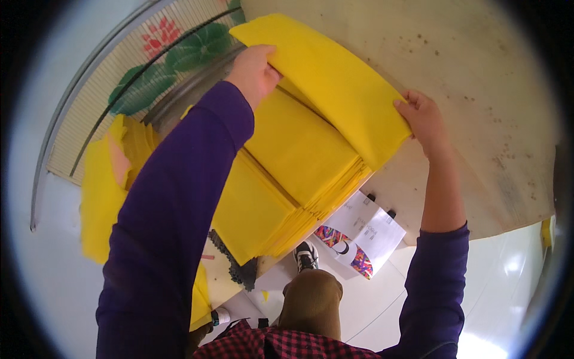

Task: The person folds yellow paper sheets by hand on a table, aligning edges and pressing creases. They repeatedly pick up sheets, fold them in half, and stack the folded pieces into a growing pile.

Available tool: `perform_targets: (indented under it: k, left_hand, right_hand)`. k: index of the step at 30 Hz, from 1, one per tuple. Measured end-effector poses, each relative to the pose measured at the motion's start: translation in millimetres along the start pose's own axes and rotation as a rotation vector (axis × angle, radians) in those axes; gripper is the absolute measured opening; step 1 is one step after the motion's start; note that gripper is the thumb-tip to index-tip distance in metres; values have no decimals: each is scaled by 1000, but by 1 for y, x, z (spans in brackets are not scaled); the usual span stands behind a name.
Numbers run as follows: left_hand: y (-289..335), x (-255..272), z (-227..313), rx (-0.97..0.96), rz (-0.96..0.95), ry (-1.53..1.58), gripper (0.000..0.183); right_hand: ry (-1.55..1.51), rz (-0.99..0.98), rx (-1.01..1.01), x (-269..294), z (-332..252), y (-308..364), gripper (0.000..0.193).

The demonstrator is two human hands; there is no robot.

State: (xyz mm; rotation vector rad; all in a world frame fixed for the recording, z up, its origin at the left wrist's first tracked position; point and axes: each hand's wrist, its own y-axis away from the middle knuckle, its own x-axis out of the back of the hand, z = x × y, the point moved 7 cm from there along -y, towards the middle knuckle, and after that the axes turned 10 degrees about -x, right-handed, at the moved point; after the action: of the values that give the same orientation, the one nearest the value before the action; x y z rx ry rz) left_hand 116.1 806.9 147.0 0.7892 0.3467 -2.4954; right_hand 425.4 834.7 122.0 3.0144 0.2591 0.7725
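My left hand (254,73) grips the near left edge of a yellow cloth sheet (338,81), its fingers closed over the material. At the sheet's right end my right hand (426,121) pinches the edge, thumb on top. The sheet stretches between both hands, slanting over the far part of a stack of folded yellow cloth (299,140). Nearer to me, another yellow stack (248,206) lies alongside it, with many layered edges showing on the right. How many layers I hold cannot be made out.
Loose yellow cloth (101,197) is heaped at the left, partly behind my left arm. A slatted screen (89,128) painted with a lotus stands beyond it. The pale tabletop (466,155) extends right. A white printed box (365,230) sits below its edge, near my shoe (306,256).
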Motion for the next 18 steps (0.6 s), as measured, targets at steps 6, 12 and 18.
perform_targets:
  k: [6, 12, 18]
  left_hand:
    - [-51, 17, -34, 17, -3, -93, 31]
    - [-69, 33, -54, 54, 1, -139, 31]
    - [-79, 51, -63, 65, 35, -252, 28]
  right_hand:
    - [121, 215, 242, -12, 0, -40, 28]
    - [208, 193, 281, -16, 4, -53, 27]
    - [196, 179, 315, -22, 10, -57, 23]
